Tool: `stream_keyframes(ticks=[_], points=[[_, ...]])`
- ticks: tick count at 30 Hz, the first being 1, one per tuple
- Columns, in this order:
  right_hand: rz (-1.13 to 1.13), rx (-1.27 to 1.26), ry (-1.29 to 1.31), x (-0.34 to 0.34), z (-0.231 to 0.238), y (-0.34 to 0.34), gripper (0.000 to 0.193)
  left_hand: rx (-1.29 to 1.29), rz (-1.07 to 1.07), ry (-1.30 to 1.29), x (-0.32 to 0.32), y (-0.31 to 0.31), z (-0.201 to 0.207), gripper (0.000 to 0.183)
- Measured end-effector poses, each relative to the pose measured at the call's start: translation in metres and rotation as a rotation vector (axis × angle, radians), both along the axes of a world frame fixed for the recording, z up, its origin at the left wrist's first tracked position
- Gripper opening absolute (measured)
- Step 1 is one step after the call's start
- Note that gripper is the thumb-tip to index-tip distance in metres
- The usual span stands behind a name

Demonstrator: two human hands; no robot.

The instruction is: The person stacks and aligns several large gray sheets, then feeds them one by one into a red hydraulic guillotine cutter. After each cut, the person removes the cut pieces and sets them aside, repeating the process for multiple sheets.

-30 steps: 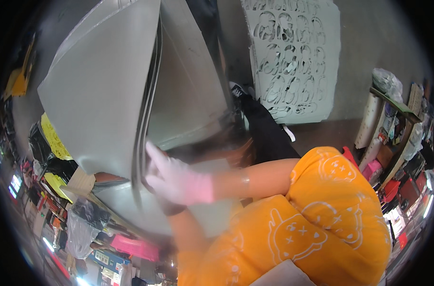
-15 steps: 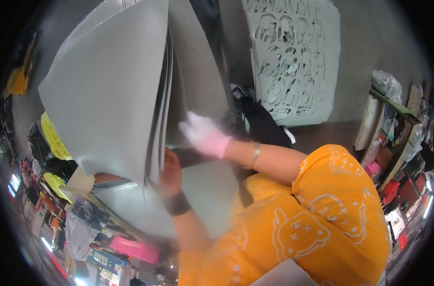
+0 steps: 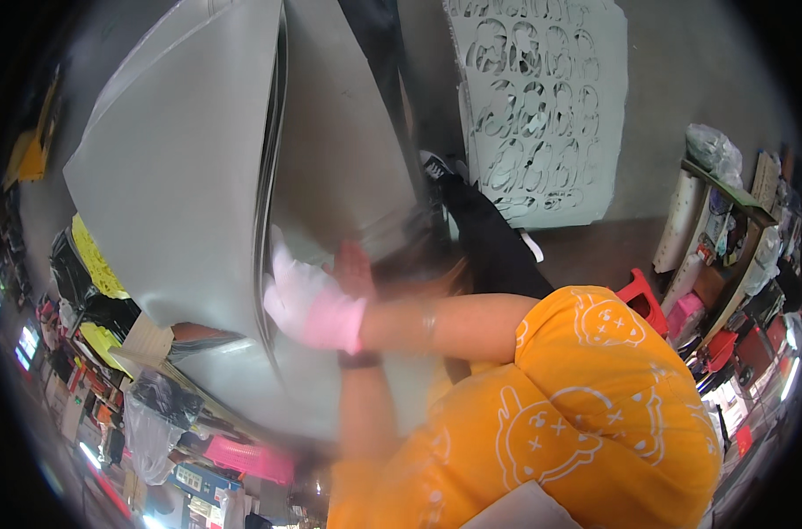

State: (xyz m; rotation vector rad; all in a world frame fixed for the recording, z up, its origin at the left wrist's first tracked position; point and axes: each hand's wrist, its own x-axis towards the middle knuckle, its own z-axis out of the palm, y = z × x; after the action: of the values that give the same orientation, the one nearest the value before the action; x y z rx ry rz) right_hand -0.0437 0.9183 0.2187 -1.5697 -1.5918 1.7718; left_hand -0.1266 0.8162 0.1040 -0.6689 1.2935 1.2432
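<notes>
Large grey sheets (image 3: 176,167) stand upright in a bent stack on the left, their edges fanned near the middle. My right hand (image 3: 305,304), in a white glove with a pink cuff, lies against those edges with its fingers stretched upward. Just beyond the glove is my bare left hand (image 3: 354,269), blurred, its fingers extended and apart from the sheets. The glove hides part of it, and a dark band circles the wrist. Behind both hands leans another broad grey-brown sheet (image 3: 339,132). A pale flat sheet (image 3: 308,401) lies beneath my left forearm.
Cut-out sheets (image 3: 542,106) with rows of shaped holes lie on the floor at the far right. A person's dark-trousered leg (image 3: 484,234) shows beside them. Shelving (image 3: 727,194) with rolls and bags stands right; a pink basket (image 3: 249,460) and plastic bags (image 3: 149,432) sit lower left.
My right hand has moved left onto the sheet edges. My left hand has come off those edges, moving right and up. The upright stack has shifted slightly left, its edges closer together.
</notes>
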Motion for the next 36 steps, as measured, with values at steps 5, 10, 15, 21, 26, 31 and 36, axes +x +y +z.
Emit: stream_keyframes(ticks=[5, 10, 15, 21, 26, 31, 36], points=[[0.103, 0.359, -0.339, -0.015, -0.009, -0.016, 0.032, -0.124, 0.08, 0.15, 0.032, 0.037, 0.03, 0.039], [-0.156, -0.047, -0.118, -0.006, -0.016, -0.014, 0.052, 0.208, 0.056, -0.281, 0.014, 0.047, 0.021, 0.023], [-0.179, -0.178, 0.34, 0.032, -0.008, -0.041, 0.062, 0.473, -0.262, -0.194, -0.029, 0.045, 0.038, 0.016], [-0.349, 0.23, -0.069, 0.09, -0.083, -0.061, 0.048, 0.271, -0.158, -0.045, -0.021, 0.068, 0.074, 0.015], [-0.413, -0.176, -0.231, 0.093, -0.131, -0.044, 0.06, 0.124, -0.11, 0.052, -0.008, 0.076, 0.084, 0.019], [-0.495, -0.228, -0.209, 0.099, -0.129, -0.035, 0.06, 0.415, -0.129, -0.087, -0.033, 0.076, 0.099, 0.021], [-0.578, -0.179, -0.184, 0.105, -0.132, -0.026, 0.052, 0.567, -0.194, -0.249, -0.064, 0.09, 0.119, 0.055]])
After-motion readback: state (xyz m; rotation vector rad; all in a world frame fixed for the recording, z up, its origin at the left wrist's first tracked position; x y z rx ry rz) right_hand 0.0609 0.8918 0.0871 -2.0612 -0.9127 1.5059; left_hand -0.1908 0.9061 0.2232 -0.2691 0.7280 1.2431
